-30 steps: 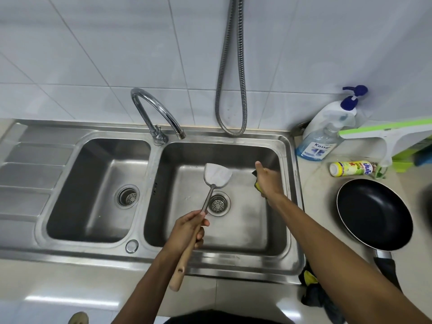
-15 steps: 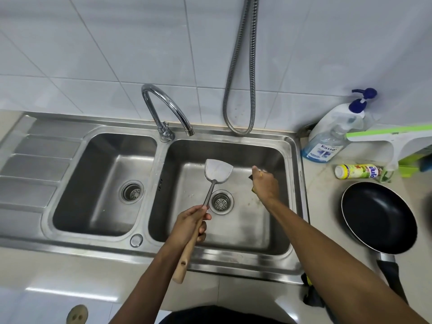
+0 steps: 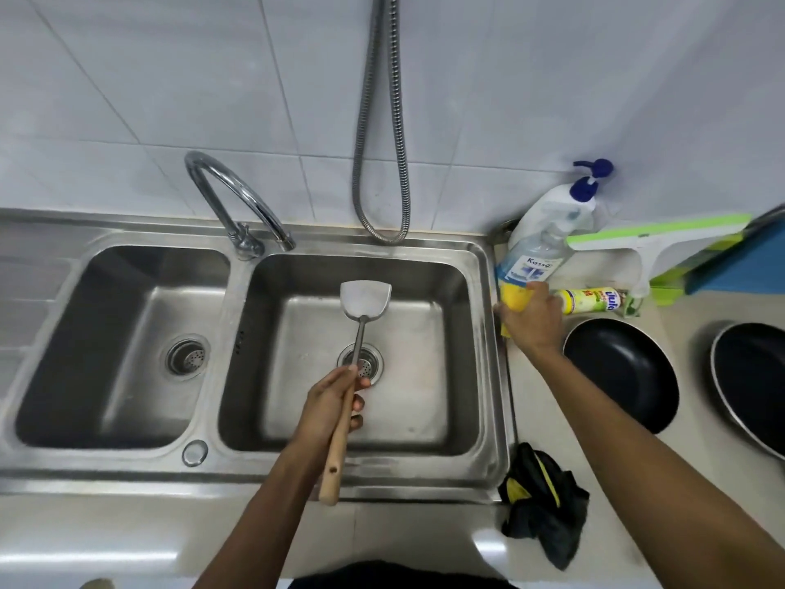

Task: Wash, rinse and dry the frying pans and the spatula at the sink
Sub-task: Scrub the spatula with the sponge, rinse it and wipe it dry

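My left hand (image 3: 329, 403) grips the wooden handle of a metal spatula (image 3: 364, 297), holding its blade over the right basin (image 3: 465, 354) of the steel double sink. My right hand (image 3: 533, 318) holds a yellow sponge (image 3: 515, 297) above the sink's right rim, beside the counter. Two black frying pans lie on the counter to the right: one (image 3: 622, 374) near the sink, another (image 3: 754, 382) cut off by the frame's right edge.
A curved tap (image 3: 231, 193) stands between the basins, and a metal hose (image 3: 384, 163) hangs on the tiled wall. Behind the pans are a pump bottle (image 3: 556, 210), a spray bottle (image 3: 533, 259), a lying yellow bottle (image 3: 588, 300) and a green squeegee (image 3: 650, 244). A dark cloth (image 3: 541, 501) lies at the sink's front right corner.
My right hand lifted the yellow sponge out of the right basin and moved it right, over the sink rim. The spatula stayed over the basin. The view shifted right, showing a second pan.
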Demonstrator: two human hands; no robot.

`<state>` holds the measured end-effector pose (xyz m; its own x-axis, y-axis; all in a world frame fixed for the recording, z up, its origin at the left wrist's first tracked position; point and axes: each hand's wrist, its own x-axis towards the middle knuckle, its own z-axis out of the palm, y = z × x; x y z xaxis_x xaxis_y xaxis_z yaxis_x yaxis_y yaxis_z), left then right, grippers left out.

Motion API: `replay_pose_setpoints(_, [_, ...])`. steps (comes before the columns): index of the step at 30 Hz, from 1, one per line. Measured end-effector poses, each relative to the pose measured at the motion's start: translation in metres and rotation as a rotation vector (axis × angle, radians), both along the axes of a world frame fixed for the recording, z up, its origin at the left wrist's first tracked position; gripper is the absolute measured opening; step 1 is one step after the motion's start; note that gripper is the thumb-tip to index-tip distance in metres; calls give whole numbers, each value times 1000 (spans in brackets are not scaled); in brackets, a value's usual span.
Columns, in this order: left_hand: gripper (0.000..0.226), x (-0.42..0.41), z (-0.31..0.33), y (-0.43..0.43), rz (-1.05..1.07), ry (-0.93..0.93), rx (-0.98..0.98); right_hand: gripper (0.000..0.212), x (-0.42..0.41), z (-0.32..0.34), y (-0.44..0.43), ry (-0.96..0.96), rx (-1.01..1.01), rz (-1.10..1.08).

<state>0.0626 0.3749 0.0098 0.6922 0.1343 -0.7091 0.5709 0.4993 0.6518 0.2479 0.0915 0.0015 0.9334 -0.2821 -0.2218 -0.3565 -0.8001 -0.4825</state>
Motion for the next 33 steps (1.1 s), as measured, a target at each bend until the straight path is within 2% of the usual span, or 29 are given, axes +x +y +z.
replay_pose_setpoints(6, [17, 10, 2, -33, 41, 26, 12, 67, 14, -26, -16, -13, -76, 81])
replay_pose_setpoints(12, [23, 13, 2, -50, 86, 50, 35, 69, 18, -40, -18, -47, -342, 168])
replay_pose_setpoints(15, [20, 13, 8, -56, 85, 46, 39, 76, 11, -36, -17, -33, -402, 158])
replay_pose_setpoints(17, [19, 13, 13, -57, 77, 53, 32, 74, -3, -21, -8, -91, -404, 163])
replay_pose_setpoints(19, [18, 16, 18, -57, 79, 49, 11, 63, -25, 0, 12, -194, -286, 215])
replay_pose_setpoints(21, [17, 21, 21, -56, 78, 30, -9, 47, -54, 23, 41, -148, -19, 358])
replay_pose_setpoints(24, [20, 27, 19, -48, 38, -16, -31, 33, -101, 57, 88, 331, 473, 458])
replay_pose_setpoints(26, [20, 29, 16, -41, 13, -28, -44, 27, -126, 65, 113, 538, 675, 425])
replay_pose_setpoints(30, [22, 28, 2, -27, -26, 1, 39, 19, -152, 54, 142, 501, 832, 245])
replay_pose_setpoints(33, [27, 24, -8, -16, -76, -59, 35, 21, -163, 38, 159, 357, 763, 211])
